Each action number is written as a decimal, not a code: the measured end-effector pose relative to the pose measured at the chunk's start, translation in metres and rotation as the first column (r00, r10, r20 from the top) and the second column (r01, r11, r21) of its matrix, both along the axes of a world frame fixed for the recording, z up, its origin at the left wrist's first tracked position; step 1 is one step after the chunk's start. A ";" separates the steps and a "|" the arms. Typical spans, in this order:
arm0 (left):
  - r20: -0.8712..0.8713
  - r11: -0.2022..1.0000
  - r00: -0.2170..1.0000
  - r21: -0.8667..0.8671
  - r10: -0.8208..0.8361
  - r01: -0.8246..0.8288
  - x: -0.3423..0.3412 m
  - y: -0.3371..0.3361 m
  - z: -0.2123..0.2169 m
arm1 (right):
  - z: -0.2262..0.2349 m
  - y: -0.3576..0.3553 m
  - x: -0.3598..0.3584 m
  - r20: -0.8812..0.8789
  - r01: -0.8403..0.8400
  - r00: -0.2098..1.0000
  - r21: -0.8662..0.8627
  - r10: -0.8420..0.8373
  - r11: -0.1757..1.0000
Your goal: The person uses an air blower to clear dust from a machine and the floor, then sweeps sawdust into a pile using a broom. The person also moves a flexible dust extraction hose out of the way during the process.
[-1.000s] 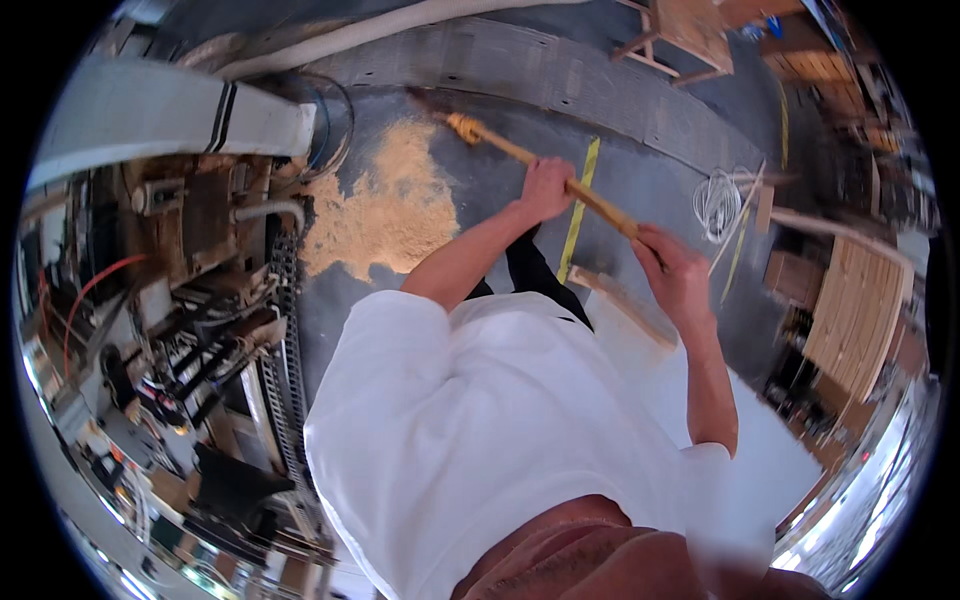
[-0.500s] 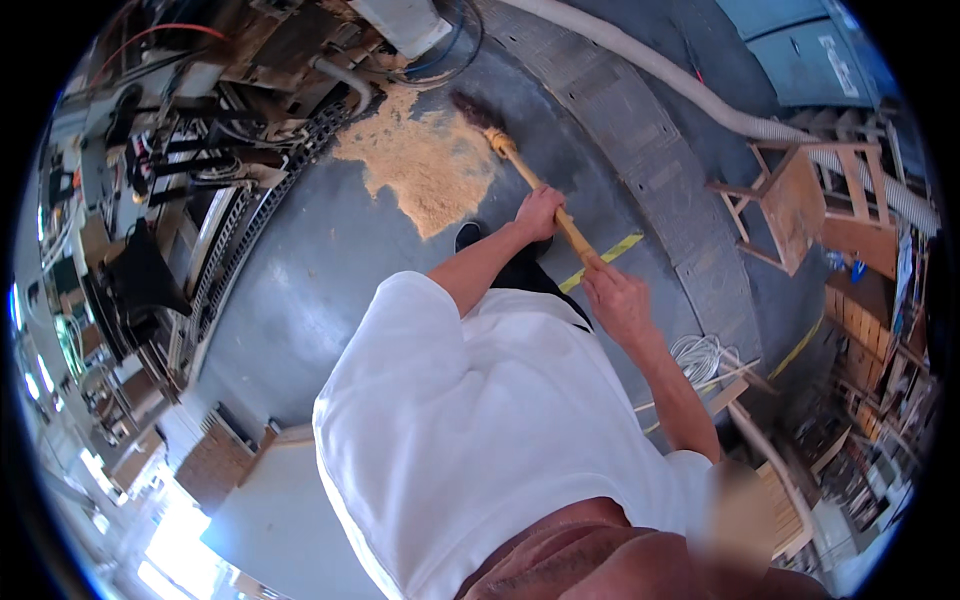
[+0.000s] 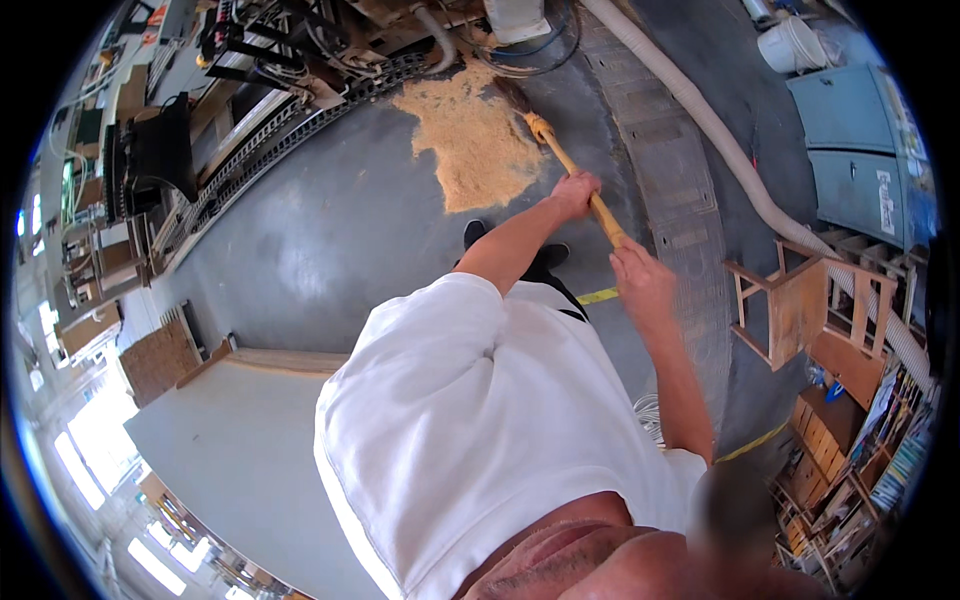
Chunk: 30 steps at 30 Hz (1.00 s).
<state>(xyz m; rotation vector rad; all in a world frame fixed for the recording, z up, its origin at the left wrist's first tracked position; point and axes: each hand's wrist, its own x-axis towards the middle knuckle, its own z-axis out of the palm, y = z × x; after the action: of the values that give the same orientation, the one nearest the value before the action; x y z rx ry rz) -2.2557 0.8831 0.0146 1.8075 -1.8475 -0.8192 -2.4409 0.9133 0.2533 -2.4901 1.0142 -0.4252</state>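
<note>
A broom with a pale wooden handle slants across the floor ahead of me, its dark bristles at the far right edge of a spread of sawdust. My left hand is wrapped round the middle of the handle. Near the handle's top end, closer to my body, my right hand grips it too. The sawdust lies in a tan, uneven patch on the grey floor, beyond my dark shoes.
Machinery with a dark slotted rail runs along the left. A thick pale hose crosses the right side, past blue cabinets and a wooden chair. A large pale board lies at lower left, and coiled white cable by my right arm.
My view has turned, so the surroundings sit differently in the picture. Both hands keep their grip on the broom, and its bristles remain by the sawdust's far right edge.
</note>
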 end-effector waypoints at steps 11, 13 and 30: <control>-0.365 0.958 0.931 -0.274 -0.025 -0.081 0.077 0.053 0.097 | 0.119 0.036 0.070 -0.008 0.305 0.950 0.213 -0.311 0.928; -0.224 0.969 0.974 -0.244 -0.022 -0.034 0.114 0.060 0.064 | 0.127 0.055 0.094 -0.043 0.372 0.925 0.302 -0.377 0.878; 0.180 0.902 0.947 0.300 0.267 -0.311 0.318 0.153 -0.086 | -0.086 -0.038 0.270 -0.550 -0.113 0.773 0.373 0.317 0.921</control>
<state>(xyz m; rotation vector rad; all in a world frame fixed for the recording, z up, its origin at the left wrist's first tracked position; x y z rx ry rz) -1.9377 1.0365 -0.0714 2.3283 -1.5277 -0.9492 -2.1706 0.8753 0.1676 -2.4273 0.8894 0.6143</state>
